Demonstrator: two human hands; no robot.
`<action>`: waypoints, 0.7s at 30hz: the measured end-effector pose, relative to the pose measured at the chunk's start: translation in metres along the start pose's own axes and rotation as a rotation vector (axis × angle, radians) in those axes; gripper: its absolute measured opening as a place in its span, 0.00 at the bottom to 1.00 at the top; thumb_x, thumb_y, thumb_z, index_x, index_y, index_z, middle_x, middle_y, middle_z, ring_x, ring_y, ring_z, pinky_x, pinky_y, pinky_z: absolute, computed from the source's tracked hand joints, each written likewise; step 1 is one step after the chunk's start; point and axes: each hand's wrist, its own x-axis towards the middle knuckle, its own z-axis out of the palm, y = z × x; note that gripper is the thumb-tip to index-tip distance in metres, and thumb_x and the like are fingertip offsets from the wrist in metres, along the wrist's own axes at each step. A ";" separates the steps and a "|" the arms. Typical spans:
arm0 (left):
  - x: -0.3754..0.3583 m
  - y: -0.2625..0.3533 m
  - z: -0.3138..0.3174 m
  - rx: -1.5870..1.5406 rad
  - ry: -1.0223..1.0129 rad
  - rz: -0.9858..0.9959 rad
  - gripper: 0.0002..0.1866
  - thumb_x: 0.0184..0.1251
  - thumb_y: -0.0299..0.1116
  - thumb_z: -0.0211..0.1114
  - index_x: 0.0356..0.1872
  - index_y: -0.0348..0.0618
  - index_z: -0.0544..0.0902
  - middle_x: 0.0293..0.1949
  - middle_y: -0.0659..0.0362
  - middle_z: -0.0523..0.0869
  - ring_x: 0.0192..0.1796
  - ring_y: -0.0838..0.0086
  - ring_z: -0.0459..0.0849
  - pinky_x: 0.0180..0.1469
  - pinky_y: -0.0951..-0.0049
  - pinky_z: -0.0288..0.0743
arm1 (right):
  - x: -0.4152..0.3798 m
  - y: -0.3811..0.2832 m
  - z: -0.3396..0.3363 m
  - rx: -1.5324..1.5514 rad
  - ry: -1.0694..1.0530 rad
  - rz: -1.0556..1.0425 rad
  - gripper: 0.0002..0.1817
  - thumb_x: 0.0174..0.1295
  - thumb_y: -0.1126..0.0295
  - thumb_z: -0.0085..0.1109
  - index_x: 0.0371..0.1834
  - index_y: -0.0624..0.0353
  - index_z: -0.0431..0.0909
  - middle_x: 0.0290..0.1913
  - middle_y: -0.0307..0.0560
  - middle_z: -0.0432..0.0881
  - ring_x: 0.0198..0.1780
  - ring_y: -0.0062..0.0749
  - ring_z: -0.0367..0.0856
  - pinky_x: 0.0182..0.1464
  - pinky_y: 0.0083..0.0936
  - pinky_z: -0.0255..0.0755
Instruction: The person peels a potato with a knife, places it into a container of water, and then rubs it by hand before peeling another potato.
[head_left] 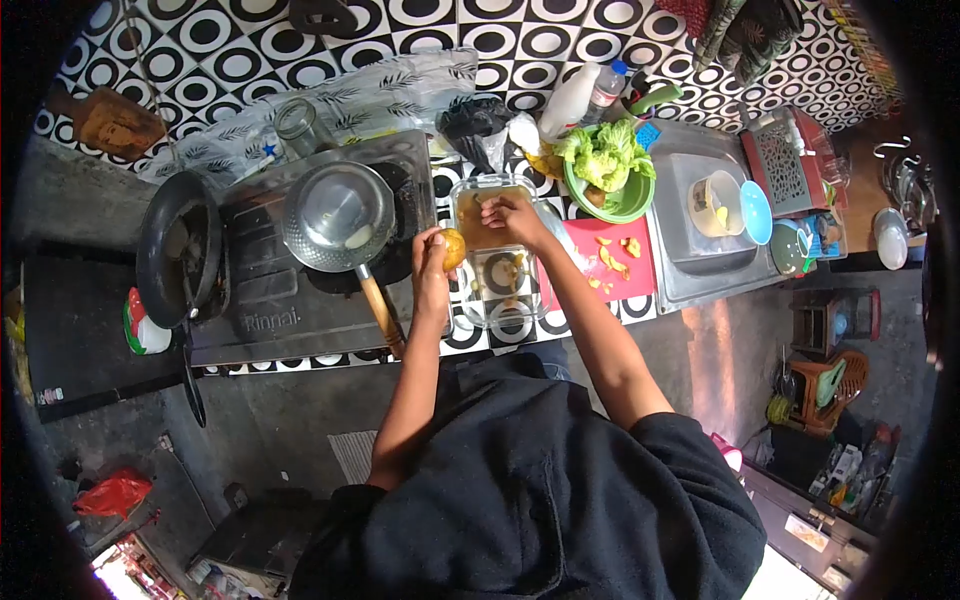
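Observation:
My left hand (pixel 430 272) is closed around a round, yellow-brown potato (pixel 454 250), held up at the left side of two clear rectangular containers. My right hand (pixel 517 220) hovers above the farther container (pixel 488 238), which holds brownish water. Its fingers are curled inward; what they hold, if anything, is too small to make out. The nearer clear container (pixel 497 318) has small yellowish bits in it. To the right, a red cutting board (pixel 640 262) carries yellow-orange scraps (pixel 614 262).
On the left, a saucepan (pixel 340 215) with a wooden handle sits on the stove (pixel 270 312), beside a black wok (pixel 180 245). A green bowl (pixel 630 210) of lettuce (pixel 607 155) stands behind the board. Farther right is a metal sink (pixel 690 285) with tubs.

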 end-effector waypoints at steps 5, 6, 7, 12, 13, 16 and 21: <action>-0.007 0.003 -0.002 -0.044 0.019 0.012 0.21 0.74 0.48 0.54 0.57 0.43 0.72 0.44 0.57 0.81 0.36 0.73 0.82 0.35 0.76 0.73 | 0.039 0.054 -0.007 -0.312 -0.080 -0.036 0.15 0.67 0.75 0.41 0.45 0.69 0.79 0.40 0.51 0.83 0.37 0.31 0.81 0.41 0.23 0.73; -0.010 0.003 -0.002 -0.047 0.021 -0.006 0.21 0.74 0.48 0.54 0.57 0.43 0.72 0.44 0.57 0.81 0.37 0.72 0.82 0.35 0.76 0.73 | 0.036 0.052 -0.009 -0.351 -0.078 -0.049 0.15 0.67 0.75 0.41 0.45 0.69 0.79 0.40 0.52 0.83 0.38 0.33 0.81 0.41 0.24 0.74; -0.012 0.004 -0.001 -0.049 0.021 -0.020 0.21 0.74 0.48 0.54 0.57 0.44 0.72 0.44 0.57 0.81 0.37 0.72 0.82 0.35 0.76 0.73 | 0.034 0.048 -0.011 -0.392 -0.077 -0.065 0.14 0.66 0.75 0.42 0.45 0.69 0.79 0.40 0.53 0.83 0.39 0.34 0.82 0.42 0.25 0.75; -0.015 0.006 0.006 -0.103 0.044 -0.037 0.20 0.73 0.46 0.55 0.56 0.44 0.72 0.44 0.56 0.81 0.37 0.70 0.83 0.36 0.74 0.74 | 0.018 0.003 -0.011 0.235 -0.028 0.211 0.14 0.67 0.76 0.41 0.49 0.70 0.74 0.42 0.54 0.82 0.45 0.39 0.84 0.50 0.30 0.79; -0.014 0.002 0.010 -0.131 0.051 -0.069 0.19 0.73 0.46 0.54 0.55 0.44 0.72 0.44 0.56 0.81 0.37 0.70 0.83 0.36 0.73 0.75 | 0.013 -0.007 -0.010 0.315 -0.024 0.213 0.14 0.67 0.75 0.42 0.50 0.70 0.74 0.43 0.57 0.82 0.46 0.42 0.84 0.51 0.31 0.80; -0.005 -0.020 0.014 -0.291 0.012 -0.181 0.17 0.74 0.45 0.51 0.51 0.43 0.73 0.43 0.56 0.82 0.38 0.68 0.83 0.37 0.71 0.76 | -0.022 -0.055 0.008 0.142 -0.108 -0.050 0.18 0.66 0.72 0.44 0.56 0.71 0.72 0.48 0.58 0.81 0.51 0.43 0.83 0.54 0.31 0.78; 0.006 -0.036 0.031 -0.639 0.037 -0.307 0.19 0.73 0.46 0.46 0.46 0.41 0.76 0.42 0.55 0.82 0.42 0.64 0.83 0.45 0.62 0.80 | -0.117 -0.111 0.058 -0.785 -0.289 -0.523 0.27 0.65 0.65 0.49 0.63 0.72 0.66 0.61 0.67 0.73 0.63 0.59 0.71 0.67 0.42 0.64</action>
